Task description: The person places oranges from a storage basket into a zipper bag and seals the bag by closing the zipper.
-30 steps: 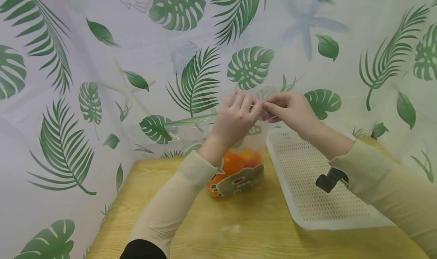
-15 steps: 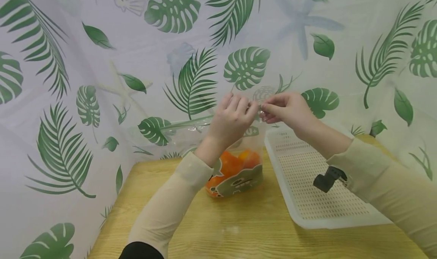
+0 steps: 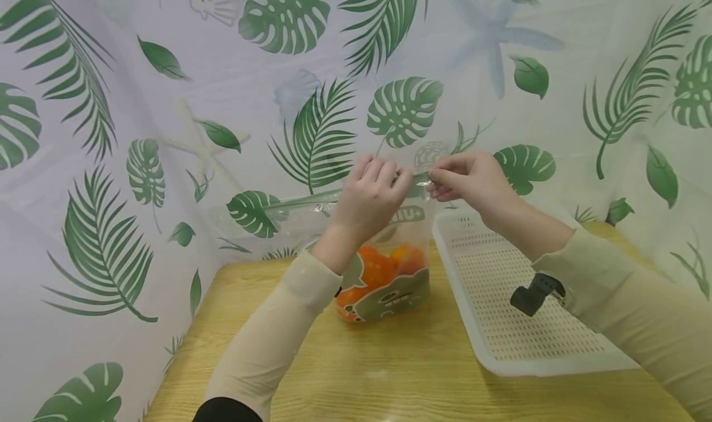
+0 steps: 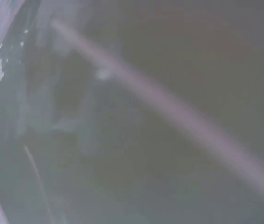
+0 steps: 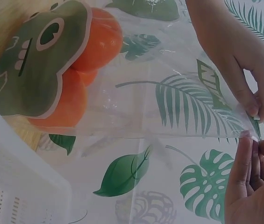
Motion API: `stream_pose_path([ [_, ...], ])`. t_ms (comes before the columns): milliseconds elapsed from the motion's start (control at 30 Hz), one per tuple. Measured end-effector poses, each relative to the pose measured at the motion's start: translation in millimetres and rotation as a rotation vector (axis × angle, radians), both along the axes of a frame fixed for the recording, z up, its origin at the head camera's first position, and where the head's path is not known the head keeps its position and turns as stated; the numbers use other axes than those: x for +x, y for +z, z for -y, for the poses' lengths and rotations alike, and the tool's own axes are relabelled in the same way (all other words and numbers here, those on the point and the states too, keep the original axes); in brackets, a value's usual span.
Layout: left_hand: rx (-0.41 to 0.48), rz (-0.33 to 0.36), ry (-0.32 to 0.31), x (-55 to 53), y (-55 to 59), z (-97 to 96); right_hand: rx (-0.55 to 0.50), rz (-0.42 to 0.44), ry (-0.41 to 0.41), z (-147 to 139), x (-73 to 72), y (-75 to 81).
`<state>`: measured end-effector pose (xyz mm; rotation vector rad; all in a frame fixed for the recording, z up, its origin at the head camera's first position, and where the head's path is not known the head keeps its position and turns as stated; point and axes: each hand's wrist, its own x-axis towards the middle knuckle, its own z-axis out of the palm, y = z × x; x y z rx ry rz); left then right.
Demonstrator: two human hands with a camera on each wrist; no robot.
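A clear zip-top bag (image 3: 389, 301) with a green cartoon print stands on the wooden table, with several round orange fruits (image 3: 375, 267) in its bottom. Its green zip strip (image 3: 311, 198) runs along the top. My left hand (image 3: 369, 193) pinches that strip near the right end, thumb and index meeting on it in the right wrist view. At the bag's top right corner my right hand (image 3: 473, 181) grips the edge between thumb and fingers. A short stretch of strip shows between the hands. The left wrist view is filled by a blurred, close greenish surface.
To the right of the bag lies a white perforated plastic basket (image 3: 473, 323), below my right forearm. The wooden table (image 3: 345, 372) extends in front. A leaf-patterned curtain (image 3: 222, 70) hangs close behind and to the left.
My left hand has slid leftward along the zip strip, away from the right hand, uncovering part of the strip and the bag's printed label. My right hand stays at the corner.
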<state>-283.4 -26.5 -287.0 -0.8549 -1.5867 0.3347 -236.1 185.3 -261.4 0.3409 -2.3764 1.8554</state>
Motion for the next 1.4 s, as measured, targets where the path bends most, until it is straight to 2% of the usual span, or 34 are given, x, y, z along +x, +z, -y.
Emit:
stream_pose_path([
  [267,-0.001,0.011,0.025,-4.1,-3.3,11.7,-0.02,-0.002,-0.014,-5.0,-4.0,-5.9],
  [667,0.021,0.01,0.014,-7.4,-7.9,30.8,-0.046,0.026,-0.008,-8.2,-6.7,-8.3],
  [1200,0.014,-0.012,0.053,-10.1,-9.7,55.1,-0.049,0.02,-0.026,-9.3,-5.9,-8.9],
  [1400,0.003,0.003,0.09,-10.6,-10.7,64.4,-0.05,0.017,-0.037,-10.8,-4.9,-9.4],
])
